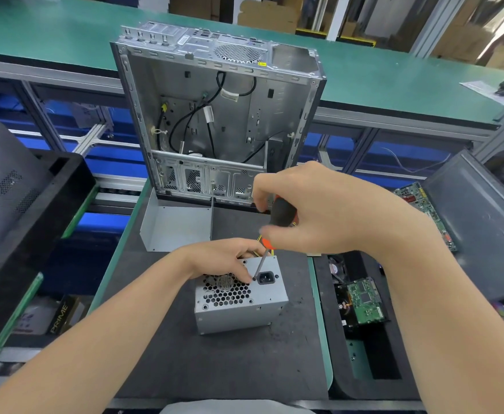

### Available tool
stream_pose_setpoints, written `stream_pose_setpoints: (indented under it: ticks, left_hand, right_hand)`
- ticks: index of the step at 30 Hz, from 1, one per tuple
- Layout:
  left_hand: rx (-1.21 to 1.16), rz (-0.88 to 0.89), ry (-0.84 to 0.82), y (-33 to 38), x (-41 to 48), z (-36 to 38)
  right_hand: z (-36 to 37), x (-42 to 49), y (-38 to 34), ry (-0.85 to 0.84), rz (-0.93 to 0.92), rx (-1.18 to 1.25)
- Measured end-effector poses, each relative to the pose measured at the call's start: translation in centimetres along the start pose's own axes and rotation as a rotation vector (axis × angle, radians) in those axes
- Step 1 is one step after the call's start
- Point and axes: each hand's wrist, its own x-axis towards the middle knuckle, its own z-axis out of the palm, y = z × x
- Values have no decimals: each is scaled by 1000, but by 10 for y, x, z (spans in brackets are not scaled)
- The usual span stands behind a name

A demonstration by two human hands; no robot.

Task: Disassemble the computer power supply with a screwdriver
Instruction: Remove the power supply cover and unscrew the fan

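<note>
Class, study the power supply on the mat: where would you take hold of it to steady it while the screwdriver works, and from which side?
Probably hold the power supply by its far left edge, coming from the left, as the left hand does. Its grille face points up with flat walls bare, and the screwdriver slants in from the right beside the socket.

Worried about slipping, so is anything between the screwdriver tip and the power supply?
Nothing visible: the screwdriver tip sits on the power supply beside its power socket; the left hand rests its fingers close beside the tip, not under it.
</note>
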Motion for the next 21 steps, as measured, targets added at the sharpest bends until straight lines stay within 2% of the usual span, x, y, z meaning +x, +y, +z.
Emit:
stream_pose_setpoints:
  ticks: [3, 7, 11, 17, 21]
  left_hand:
    - [-18, 15, -22, 0, -1, -1]
    - [-20, 44, -29, -1, -3, -4]
    - [18, 63, -38, -1, -6, -5]
    - [147, 196, -15, 5, -10, -1]
    - [159, 195, 22, 6, -12, 1]
  right_hand:
    - [4, 4, 0, 61, 46, -39]
    - [0, 2, 2, 13, 12, 54]
    - [-2, -1, 1, -10, 1, 74]
    - [-3, -3, 1, -5, 8, 91]
    - [-3, -5, 1, -16, -8, 97]
